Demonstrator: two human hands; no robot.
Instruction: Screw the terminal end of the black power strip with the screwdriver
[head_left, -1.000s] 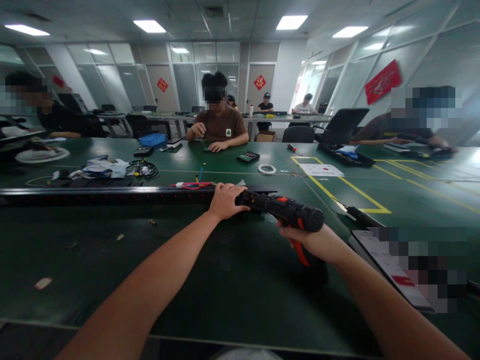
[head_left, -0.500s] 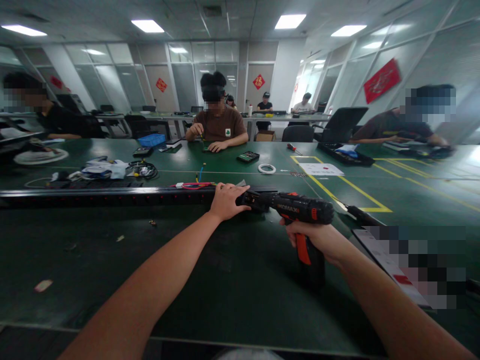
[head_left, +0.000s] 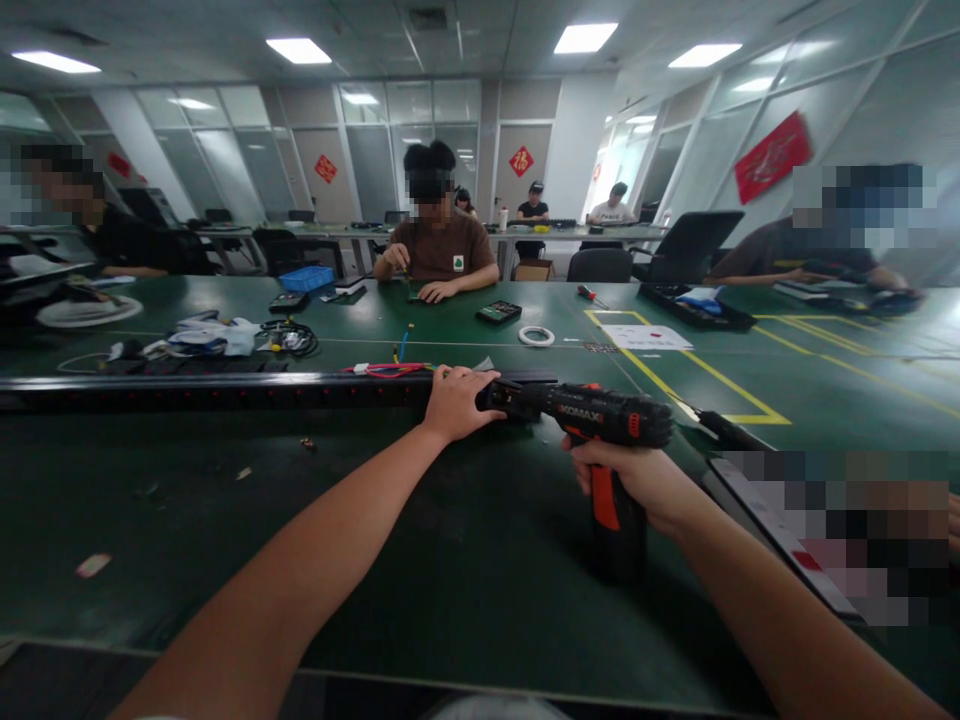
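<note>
A long black bar (head_left: 225, 392) lies across the green table, running out of view at the left. My left hand (head_left: 459, 403) grips it near its right end, thumb toward the end and fingers over the top. My right hand (head_left: 622, 470) is wrapped round the handle of a black and orange cordless drill (head_left: 611, 415). The drill points left, its nose at the bar's right end. My fingers and the bar end hide where the tip meets the bar. Red and blue wires (head_left: 397, 368) stick up behind the bar beside my left hand.
Behind the bar are bundled cables (head_left: 289, 340), a roll of white tape (head_left: 536, 337) and a screwdriver (head_left: 587, 293). A blue basket (head_left: 307, 278) stands farther back. Across the table a person (head_left: 435, 245) works on a small part. Small scraps (head_left: 94, 566) lie in front.
The view has shifted very slightly, moving everything a little to the right in the picture. Both hands keep their hold on the bar and the drill.
</note>
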